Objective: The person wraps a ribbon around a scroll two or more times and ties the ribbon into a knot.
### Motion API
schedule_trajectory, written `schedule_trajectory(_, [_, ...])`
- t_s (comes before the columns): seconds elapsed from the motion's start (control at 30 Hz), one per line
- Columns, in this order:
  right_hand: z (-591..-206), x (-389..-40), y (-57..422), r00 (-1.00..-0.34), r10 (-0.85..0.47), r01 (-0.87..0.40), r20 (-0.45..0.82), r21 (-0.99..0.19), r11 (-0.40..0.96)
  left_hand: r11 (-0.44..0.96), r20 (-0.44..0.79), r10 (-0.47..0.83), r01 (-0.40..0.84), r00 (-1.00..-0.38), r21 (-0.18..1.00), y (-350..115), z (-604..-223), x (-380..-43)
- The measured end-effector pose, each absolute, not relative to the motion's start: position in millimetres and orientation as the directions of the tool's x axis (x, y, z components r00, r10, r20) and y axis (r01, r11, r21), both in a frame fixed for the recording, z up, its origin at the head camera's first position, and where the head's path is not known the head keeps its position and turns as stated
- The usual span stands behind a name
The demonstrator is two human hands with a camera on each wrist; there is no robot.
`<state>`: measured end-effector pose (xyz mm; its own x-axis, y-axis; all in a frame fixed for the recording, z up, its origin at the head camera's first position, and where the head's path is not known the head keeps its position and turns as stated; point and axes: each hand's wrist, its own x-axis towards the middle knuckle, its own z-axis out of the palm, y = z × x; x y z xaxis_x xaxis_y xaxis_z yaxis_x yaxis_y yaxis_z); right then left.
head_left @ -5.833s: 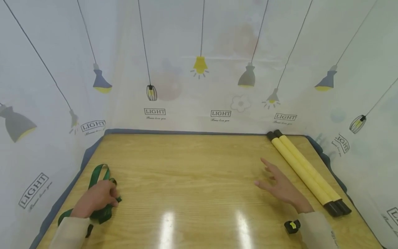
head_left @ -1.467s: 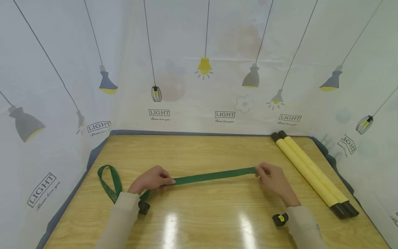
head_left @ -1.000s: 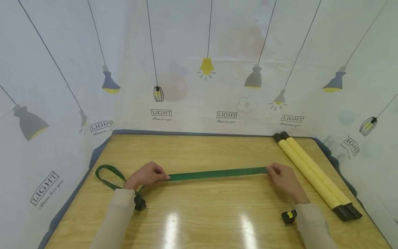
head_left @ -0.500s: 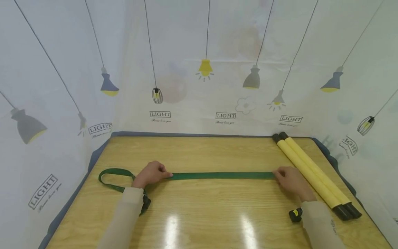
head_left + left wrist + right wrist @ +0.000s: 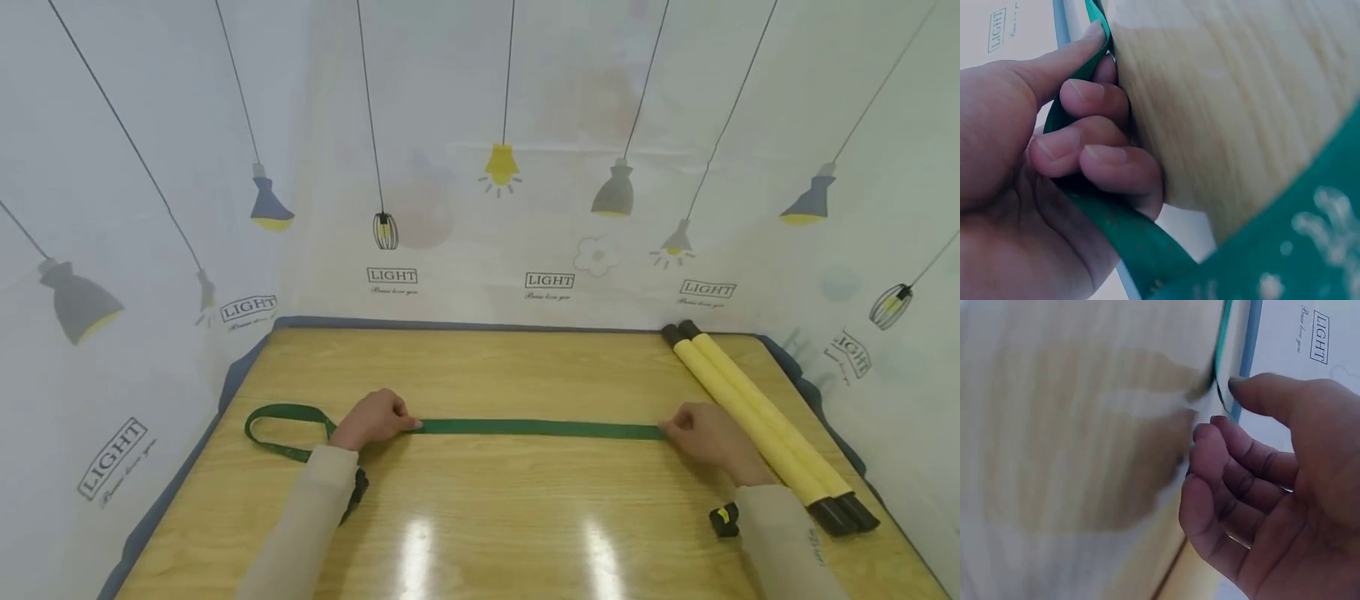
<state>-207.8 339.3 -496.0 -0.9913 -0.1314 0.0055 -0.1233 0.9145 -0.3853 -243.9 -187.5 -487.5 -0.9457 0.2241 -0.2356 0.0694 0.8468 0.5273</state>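
Observation:
A long green strap (image 5: 540, 427) runs straight and nearly level between both hands, low over the wooden table. My left hand (image 5: 377, 417) pinches it between thumb and fingers, the other fingers curled in. In the left wrist view the strap (image 5: 1132, 240) passes behind those curled fingers, and pale printing marks its near part. Beyond the left wrist it forms a loop (image 5: 285, 412) on the table. My right hand (image 5: 701, 432) holds the far end at the thumb and forefinger tips. In the right wrist view, that strap end (image 5: 1223, 400) shows edge-on near the thumb tip.
Two yellow tubes (image 5: 757, 408) with black ends lie side by side along the table's right edge. A small black device (image 5: 724, 520) sits by the right sleeve, and a black piece (image 5: 358, 487) by the left. A white printed curtain (image 5: 465, 225) surrounds the table (image 5: 480, 517).
From a bunch under the left hand, the strap has been drawn out rightward, and the right hand has taken its end. Lately the strap has come down level, with the right hand slightly farther right.

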Motion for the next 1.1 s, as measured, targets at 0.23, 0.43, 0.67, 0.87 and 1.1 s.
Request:
schedule_trajectory(0.23, [-478.1, -217.4, 356.2, -0.99, -0.136, -0.14, 0.041, -0.445, 0.884, 0.866, -0.267, 0.185, 0.028, -0.946, 0.5, -187.9, -489.4, -243.6])
schedule_trajectory(0.43, [-464.8, -234.7, 376.5, -0.989, -0.139, -0.148, 0.05, -0.356, 0.923, 0.855, -0.246, 0.196, 0.043, -0.949, 0.516, -189.6, -493.5, -242.2])
schedule_trajectory(0.67, [-469.0, -250.3, 408.0, -0.99, -0.133, -0.138, 0.038, -0.242, 0.96, 0.858, -0.238, 0.196, 0.049, -0.951, 0.511, -189.1, -494.5, -239.6])
schedule_trajectory(0.87, [-477.0, -253.0, 425.6, -0.991, -0.076, -0.054, -0.108, -0.195, 0.979, 0.857, -0.236, 0.199, 0.052, -0.951, 0.513, -186.4, -492.0, -240.6])
schedule_trajectory(1.1, [-485.0, -257.0, 433.3, -0.972, -0.033, 0.006, -0.231, -0.166, 0.986, 0.861, -0.234, 0.191, 0.048, -0.953, 0.507, -185.8, -492.5, -241.9])
